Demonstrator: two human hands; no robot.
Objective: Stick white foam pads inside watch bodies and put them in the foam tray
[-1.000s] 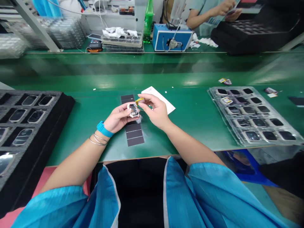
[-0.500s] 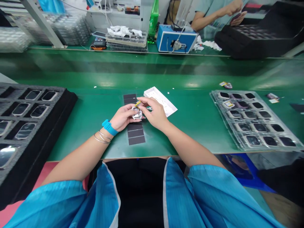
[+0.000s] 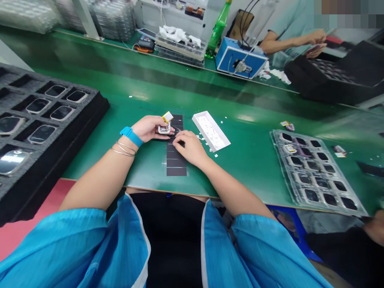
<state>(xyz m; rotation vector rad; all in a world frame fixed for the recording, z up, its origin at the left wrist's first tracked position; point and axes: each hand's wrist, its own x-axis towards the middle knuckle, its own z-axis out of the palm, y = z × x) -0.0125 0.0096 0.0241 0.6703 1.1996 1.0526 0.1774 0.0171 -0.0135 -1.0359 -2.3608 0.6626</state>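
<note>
My left hand [image 3: 148,127] is closed around a small watch case [image 3: 164,128] with its inside parts showing. A silver battery with yellow edges [image 3: 167,117] stands tilted up at the case's far side, by my thumb. My right hand [image 3: 190,147] rests low over a strip of black adhesive pieces [image 3: 176,162] on the bench. Its thumb and forefinger are bent together at the strip's edge; whatever is between them is hidden. A thin dark sliver shows between the two hands, too small to name.
Right of my hands lies a shallow white box [image 3: 211,132] with tiny bits inside and scraps beside it. Black foam [image 3: 99,116] holds watches at left; a clear tray [image 3: 300,196] holds more at right. Behind are a blue box [image 3: 226,56], a green bottle [image 3: 217,32] and a co-worker's hands [image 3: 316,43].
My right hand has left the watch case and moved down to the black strip. The battery now stands up from the case, still in my left hand. The view has tilted.
</note>
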